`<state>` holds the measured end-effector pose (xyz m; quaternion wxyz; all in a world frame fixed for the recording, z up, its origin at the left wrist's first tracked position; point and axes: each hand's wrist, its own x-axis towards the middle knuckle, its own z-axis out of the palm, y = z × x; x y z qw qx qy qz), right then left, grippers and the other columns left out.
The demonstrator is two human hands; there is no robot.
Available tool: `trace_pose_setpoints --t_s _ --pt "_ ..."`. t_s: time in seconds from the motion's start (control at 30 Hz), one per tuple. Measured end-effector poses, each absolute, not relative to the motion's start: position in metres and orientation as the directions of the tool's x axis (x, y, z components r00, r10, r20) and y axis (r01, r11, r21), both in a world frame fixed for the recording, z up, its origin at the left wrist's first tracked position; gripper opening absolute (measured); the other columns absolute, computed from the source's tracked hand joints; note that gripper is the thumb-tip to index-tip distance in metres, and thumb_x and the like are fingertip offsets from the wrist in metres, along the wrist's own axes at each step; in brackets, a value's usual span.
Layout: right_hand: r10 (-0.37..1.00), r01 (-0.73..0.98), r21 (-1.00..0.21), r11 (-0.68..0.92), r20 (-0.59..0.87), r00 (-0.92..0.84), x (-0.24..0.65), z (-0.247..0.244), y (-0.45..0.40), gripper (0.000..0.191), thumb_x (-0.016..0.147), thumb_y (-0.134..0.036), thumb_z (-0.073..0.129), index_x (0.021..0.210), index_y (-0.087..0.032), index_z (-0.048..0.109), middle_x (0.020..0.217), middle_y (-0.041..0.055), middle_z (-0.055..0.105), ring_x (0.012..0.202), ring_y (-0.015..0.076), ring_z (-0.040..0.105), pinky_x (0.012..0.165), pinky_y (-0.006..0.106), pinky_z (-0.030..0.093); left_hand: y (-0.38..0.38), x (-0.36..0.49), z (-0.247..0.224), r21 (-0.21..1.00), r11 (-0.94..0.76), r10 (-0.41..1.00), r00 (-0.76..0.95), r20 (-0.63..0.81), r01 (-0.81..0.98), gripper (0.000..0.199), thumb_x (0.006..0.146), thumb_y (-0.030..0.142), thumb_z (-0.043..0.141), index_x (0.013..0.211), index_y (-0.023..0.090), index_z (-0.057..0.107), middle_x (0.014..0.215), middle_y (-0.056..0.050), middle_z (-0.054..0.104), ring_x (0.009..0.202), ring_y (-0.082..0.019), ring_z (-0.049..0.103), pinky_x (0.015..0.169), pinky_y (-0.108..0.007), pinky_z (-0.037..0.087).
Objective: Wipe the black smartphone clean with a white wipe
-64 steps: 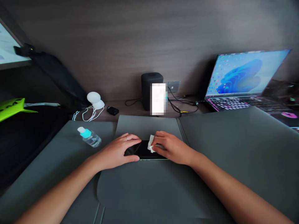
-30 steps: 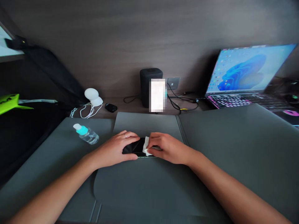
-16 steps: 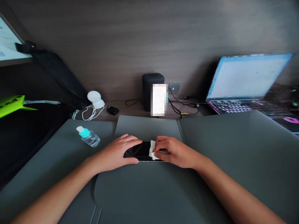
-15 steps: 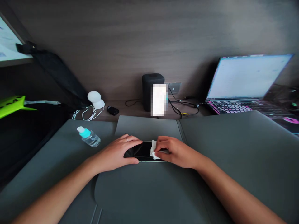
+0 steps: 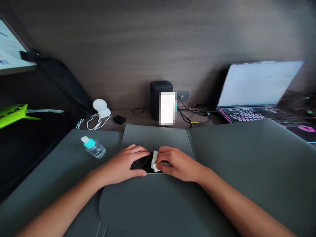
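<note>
A smartphone [image 5: 146,162] with a dark, glossy screen lies flat on the grey desk mat [image 5: 153,204], its long side running left to right. Thumb and fingers of my left hand [image 5: 129,163] grip the phone's left end by its near and far edges. My right hand [image 5: 175,163] pinches a folded white tissue [image 5: 154,161] and presses it against the screen; that hand covers the phone's right end. Left of my left hand, a small clear spray bottle [image 5: 95,148] with a turquoise collar lies on its side.
Along the back stand a white camera-like device [image 5: 101,108] with its cord, a black key fob [image 5: 119,119], a black speaker [image 5: 155,100] behind a blurred-out patch, and tangled cables [image 5: 195,118]. An open laptop [image 5: 259,85] is at the right. Black bags [image 5: 61,82] fill the left side.
My right hand has slid the tissue leftward along the screen, closer to my left hand. The left hand keeps its grip on the phone. The view has tilted slightly.
</note>
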<state>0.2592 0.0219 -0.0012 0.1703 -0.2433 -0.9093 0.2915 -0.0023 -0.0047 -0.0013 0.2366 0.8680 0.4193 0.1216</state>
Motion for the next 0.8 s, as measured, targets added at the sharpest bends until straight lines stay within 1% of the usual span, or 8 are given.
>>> trace_pose_setpoints --t_s 0.13,0.23,0.33,0.4,0.53,0.6,0.7,0.8 --pt "0.574 0.368 -0.641 0.674 0.141 -0.807 0.2632 -0.0017 0.0217 0.012 0.093 -0.016 0.057 0.091 -0.017 0.069 0.089 0.0037 0.061 0.085 0.0141 0.059 0.077 0.025 0.045 -0.0048 -0.0026 -0.0019 0.526 -0.524 0.790 0.613 0.008 0.670 0.053 0.087 0.037 0.069 0.137 0.032 0.053 0.134 -0.003 0.057 0.121 -0.026 0.051 0.100 -0.039 0.044" --pt "0.600 0.388 -0.635 0.668 0.152 -0.785 0.2628 -0.0024 0.0217 0.012 0.093 -0.015 0.057 0.092 -0.017 0.069 0.089 0.0036 0.061 0.085 0.0142 0.059 0.077 0.025 0.045 -0.0048 -0.0017 -0.0022 0.533 -0.508 0.795 0.606 -0.011 0.677 0.053 0.087 0.038 0.069 0.137 0.032 0.053 0.134 -0.002 0.057 0.121 -0.026 0.051 0.100 -0.039 0.045" --pt "0.555 0.346 -0.617 0.706 0.178 -0.813 0.2603 -0.0031 0.0236 0.010 0.092 -0.016 0.059 0.090 -0.016 0.069 0.087 0.0038 0.060 0.085 0.0151 0.059 0.077 0.026 0.045 -0.0051 -0.0010 -0.0016 0.532 -0.504 0.800 0.599 -0.007 0.680 0.052 0.088 0.038 0.067 0.137 0.032 0.053 0.133 -0.003 0.057 0.121 -0.026 0.051 0.100 -0.039 0.045" --pt "0.539 0.326 -0.630 0.705 0.176 -0.824 0.2614 -0.0033 0.0259 0.010 0.093 -0.017 0.059 0.090 -0.016 0.069 0.087 0.0041 0.061 0.086 0.0151 0.059 0.078 0.026 0.045 -0.0055 -0.0008 -0.0005 0.527 -0.511 0.798 0.603 -0.003 0.679 0.051 0.088 0.038 0.067 0.137 0.032 0.053 0.134 -0.003 0.057 0.121 -0.027 0.051 0.101 -0.040 0.044" --pt "0.595 0.374 -0.639 0.672 0.164 -0.787 0.2646 -0.0038 0.0272 0.013 0.094 -0.017 0.057 0.092 -0.016 0.070 0.089 0.0045 0.062 0.083 0.0145 0.059 0.077 0.026 0.045 -0.0066 -0.0009 0.0014 0.526 -0.509 0.798 0.603 -0.008 0.681 0.052 0.088 0.037 0.067 0.138 0.032 0.052 0.134 -0.003 0.057 0.121 -0.027 0.051 0.101 -0.040 0.044" --pt "0.574 0.364 -0.618 0.697 0.177 -0.799 0.2625 -0.0036 0.0249 0.012 0.092 -0.015 0.058 0.090 -0.016 0.069 0.087 0.0044 0.062 0.084 0.0150 0.059 0.077 0.026 0.045 -0.0068 -0.0013 0.0012 0.525 -0.507 0.798 0.602 -0.012 0.683 0.052 0.088 0.037 0.067 0.138 0.032 0.052 0.134 -0.003 0.057 0.121 -0.027 0.051 0.101 -0.040 0.044" --pt "0.495 0.294 -0.611 0.735 0.188 -0.848 0.2595 -0.0020 0.0223 0.009 0.091 -0.014 0.060 0.089 -0.016 0.069 0.087 0.0041 0.062 0.087 0.0154 0.058 0.080 0.027 0.045 -0.0068 -0.0020 -0.0002 0.509 -0.517 0.795 0.606 -0.012 0.688 0.052 0.089 0.037 0.067 0.138 0.032 0.051 0.135 -0.003 0.056 0.122 -0.026 0.050 0.101 -0.040 0.044" --pt "0.521 0.319 -0.621 0.716 0.171 -0.836 0.2620 0.0003 0.0231 0.010 0.092 -0.014 0.059 0.089 -0.016 0.068 0.087 0.0039 0.061 0.085 0.0147 0.058 0.079 0.026 0.045 -0.0069 -0.0020 -0.0010 0.500 -0.516 0.798 0.603 -0.015 0.696 0.053 0.089 0.037 0.067 0.139 0.032 0.049 0.136 -0.003 0.055 0.123 -0.025 0.050 0.102 -0.040 0.044"
